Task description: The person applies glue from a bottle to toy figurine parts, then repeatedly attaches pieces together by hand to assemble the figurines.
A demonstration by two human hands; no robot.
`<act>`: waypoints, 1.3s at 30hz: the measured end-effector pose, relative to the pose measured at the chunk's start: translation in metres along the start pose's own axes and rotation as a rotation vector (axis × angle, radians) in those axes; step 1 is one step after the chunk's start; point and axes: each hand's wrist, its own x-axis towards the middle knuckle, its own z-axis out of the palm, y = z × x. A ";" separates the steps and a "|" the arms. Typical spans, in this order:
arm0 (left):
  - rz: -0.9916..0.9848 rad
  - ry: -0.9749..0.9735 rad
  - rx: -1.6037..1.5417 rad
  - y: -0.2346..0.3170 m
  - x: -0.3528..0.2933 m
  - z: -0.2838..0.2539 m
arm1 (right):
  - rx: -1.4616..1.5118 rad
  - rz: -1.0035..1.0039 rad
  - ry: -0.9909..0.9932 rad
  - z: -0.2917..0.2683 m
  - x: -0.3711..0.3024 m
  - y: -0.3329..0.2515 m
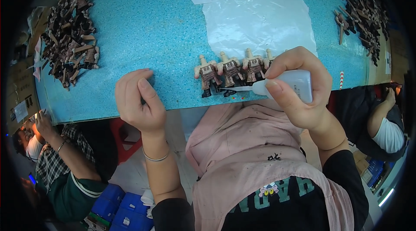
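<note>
My right hand grips a small whitish squeeze bottle with a long thin nozzle, held sideways and pointing left. The nozzle tip is at the dark legs of small headless toy figures, which lie in a row near the table's front edge. They have pale arms and neck stubs, brown clothing and dark boots. My right hand partly covers the row's right end. Left of the row, my left hand rests by the table edge, fingers loosely curled and thumb apart, with nothing visible in it.
A clear plastic sheet lies on the blue table behind the row. Heaps of similar figure parts lie at far left and far right. People sit at both sides; blue bins stand below left.
</note>
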 end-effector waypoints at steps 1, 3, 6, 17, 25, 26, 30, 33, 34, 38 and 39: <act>0.004 -0.002 0.005 0.000 0.000 0.000 | 0.016 0.028 -0.009 0.000 -0.001 -0.002; 0.010 -0.005 0.010 0.000 0.000 0.000 | 0.031 0.056 -0.017 0.000 -0.001 -0.002; -0.019 0.028 0.001 0.000 0.000 0.002 | 0.022 0.047 -0.018 0.000 -0.001 -0.002; -0.015 0.030 0.005 0.001 0.000 0.002 | 0.008 -0.023 0.014 -0.004 0.000 0.000; 0.000 -0.013 0.042 0.000 -0.002 0.000 | 0.028 -0.063 0.091 -0.025 -0.015 0.000; 0.003 -0.014 0.041 0.000 -0.001 0.001 | 0.045 -0.040 0.120 -0.027 -0.018 0.001; -0.025 0.026 0.027 0.003 0.001 0.003 | -0.014 -0.053 0.132 -0.032 -0.020 0.005; -0.039 0.023 0.033 0.003 0.001 0.003 | -0.037 -0.046 0.126 -0.031 -0.020 0.007; -0.040 0.022 0.033 0.003 0.000 0.003 | -0.036 -0.045 0.128 -0.030 -0.020 0.007; -0.048 0.020 0.036 0.004 0.000 0.003 | -0.004 -0.014 0.130 -0.027 -0.020 0.009; -0.046 0.018 0.034 0.004 0.000 0.003 | 0.000 -0.011 0.126 -0.027 -0.020 0.010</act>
